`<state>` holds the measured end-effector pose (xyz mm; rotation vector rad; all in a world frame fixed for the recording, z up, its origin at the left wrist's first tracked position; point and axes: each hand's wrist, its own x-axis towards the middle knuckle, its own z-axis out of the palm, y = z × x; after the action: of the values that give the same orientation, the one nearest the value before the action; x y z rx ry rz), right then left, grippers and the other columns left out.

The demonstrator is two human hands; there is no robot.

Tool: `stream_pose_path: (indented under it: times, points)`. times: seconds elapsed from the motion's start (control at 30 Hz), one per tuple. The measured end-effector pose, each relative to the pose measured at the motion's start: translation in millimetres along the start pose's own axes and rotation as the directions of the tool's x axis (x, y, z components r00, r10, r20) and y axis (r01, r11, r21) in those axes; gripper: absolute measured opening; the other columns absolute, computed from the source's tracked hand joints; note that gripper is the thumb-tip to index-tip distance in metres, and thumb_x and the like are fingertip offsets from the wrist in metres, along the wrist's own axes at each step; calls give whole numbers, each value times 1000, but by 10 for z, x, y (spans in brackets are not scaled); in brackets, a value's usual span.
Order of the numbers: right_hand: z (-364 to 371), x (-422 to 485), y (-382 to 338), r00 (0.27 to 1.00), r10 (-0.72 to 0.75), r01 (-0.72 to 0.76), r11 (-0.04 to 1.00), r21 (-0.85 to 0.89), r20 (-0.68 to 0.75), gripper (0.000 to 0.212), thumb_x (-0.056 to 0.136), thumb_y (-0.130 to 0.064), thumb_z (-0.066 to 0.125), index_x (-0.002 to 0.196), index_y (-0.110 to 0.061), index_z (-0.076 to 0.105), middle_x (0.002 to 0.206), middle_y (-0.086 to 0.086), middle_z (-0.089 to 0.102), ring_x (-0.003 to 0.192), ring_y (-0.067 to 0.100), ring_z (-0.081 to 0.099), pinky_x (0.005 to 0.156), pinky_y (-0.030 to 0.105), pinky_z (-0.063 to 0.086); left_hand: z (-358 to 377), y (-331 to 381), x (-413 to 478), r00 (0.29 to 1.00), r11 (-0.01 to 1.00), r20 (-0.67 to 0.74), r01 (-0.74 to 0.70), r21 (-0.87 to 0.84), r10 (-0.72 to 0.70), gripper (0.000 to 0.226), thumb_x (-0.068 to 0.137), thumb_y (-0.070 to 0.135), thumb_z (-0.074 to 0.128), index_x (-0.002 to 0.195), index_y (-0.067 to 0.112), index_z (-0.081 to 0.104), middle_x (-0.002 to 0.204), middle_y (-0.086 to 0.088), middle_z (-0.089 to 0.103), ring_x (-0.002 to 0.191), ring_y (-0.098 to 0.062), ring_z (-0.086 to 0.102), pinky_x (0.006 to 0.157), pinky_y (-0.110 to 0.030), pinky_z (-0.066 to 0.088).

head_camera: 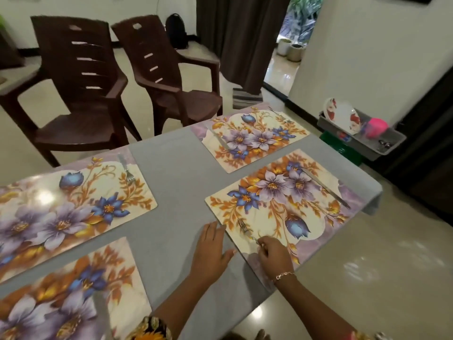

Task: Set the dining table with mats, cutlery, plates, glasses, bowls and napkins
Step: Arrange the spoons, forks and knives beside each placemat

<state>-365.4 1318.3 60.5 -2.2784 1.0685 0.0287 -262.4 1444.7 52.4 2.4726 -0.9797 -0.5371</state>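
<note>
While the right hand [273, 256] pinches the handle end of the fork [245, 229], whose tines lie on the near-left part of the near-right mat [277, 207], the left hand [212, 249] rests flat with fingers spread on the grey tabletop [176, 192], just beside that mat's left edge. I take the step in hand to be the cutlery: this fork is being set or squared up opposite the knife [324, 187] that lies along the same mat's far-right side. Mats look done, four of them laid. The far-right mat [250, 138] has a far knife [219, 139] and a far fork [280, 115], the far-left mat [68, 207] shows only a left fork [126, 169], and the near-left mat [73, 295] shows no cutlery in the part in view. Next, by my reading, the fork needs letting go once it lies straight along the mat's edge, and more cutlery is wanted for the two left places. Plates [342, 115] and a pink cup [376, 127] stand in a grey tub [367, 141] to the right, off the tabletop, so plates, glasses, bowls and napkins are yet to come; no napkins or bowls are to be seen.
</note>
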Motion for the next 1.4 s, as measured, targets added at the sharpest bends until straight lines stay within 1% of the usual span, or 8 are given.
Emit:
stream_pose_path:
  times: [0.1, 0.3, 0.43, 0.67, 0.77, 0.9, 1.27, 1.4]
  points:
    - [-3, 120, -36, 998, -59, 60, 998, -29, 29, 33, 89, -5, 44, 120, -9, 55, 115, 13, 56, 105, 27, 56, 84, 30, 42, 10, 41, -9, 999, 1000, 31, 20, -6, -20, 75, 92, 50, 47, 149, 21, 9, 158, 2, 3, 146, -17, 1, 116, -26, 8]
    - [71, 188, -96, 987, -147, 146, 989, 8, 64, 43, 88, 0, 43, 129, -12, 46, 112, 14, 52, 103, 31, 54, 83, 35, 44, 27, 92, -53, 994, 995, 96, 53, 85, -61, 84, 90, 53, 47, 150, 17, -1, 159, -1, -3, 146, -19, -4, 116, -27, 2]
    - [101, 87, -64, 973, -197, 198, 980, 3, 118, 42, 90, -8, 50, 130, -11, 43, 118, 13, 50, 108, 30, 53, 87, 32, 44, 93, 112, -58, 993, 990, 99, 55, 126, -68, 89, 89, 55, 48, 150, 17, -3, 159, -1, -5, 146, -19, -5, 117, -29, 0]
    - [77, 31, 33, 959, -250, 263, 961, -87, 135, 39, 93, -21, 47, 132, -17, 42, 120, 9, 50, 104, 24, 55, 82, 26, 45, 186, 128, -75, 991, 970, 106, 52, 239, -80, 92, 87, 57, 48, 150, 18, -7, 158, -3, -11, 146, -24, -11, 118, -35, -1]
    - [62, 50, 28, 957, -251, 272, 950, -156, 143, 39, 94, -28, 47, 132, -20, 42, 117, 8, 52, 100, 24, 57, 78, 25, 45, 197, 120, -66, 991, 966, 113, 41, 255, -72, 91, 88, 57, 48, 150, 18, -7, 158, -5, -12, 145, -26, -12, 117, -37, -2]
    - [63, 74, 53, 959, -249, 274, 937, -218, 137, 38, 94, -31, 46, 130, -22, 43, 115, 7, 57, 101, 23, 58, 81, 27, 47, 216, 90, -65, 990, 963, 123, 28, 266, -63, 92, 87, 58, 47, 150, 18, -7, 157, -7, -14, 145, -26, -13, 117, -38, -3]
    - [98, 126, 127, 959, -239, 269, 938, -220, 153, 31, 93, -27, 48, 124, -20, 48, 113, 7, 55, 98, 21, 57, 80, 26, 47, 250, 35, -74, 993, 956, 110, 2, 292, -35, 92, 87, 61, 44, 150, 17, -6, 157, -8, -16, 145, -26, -14, 117, -38, -3]
    - [64, 144, 152, 970, -213, 226, 966, -125, 114, 32, 95, -27, 43, 126, -18, 48, 117, 7, 58, 102, 21, 56, 82, 26, 44, 263, 22, -60, 996, 956, 85, -11, 292, -15, 91, 87, 60, 46, 150, 17, -4, 157, -7, -15, 145, -26, -13, 117, -37, -3]
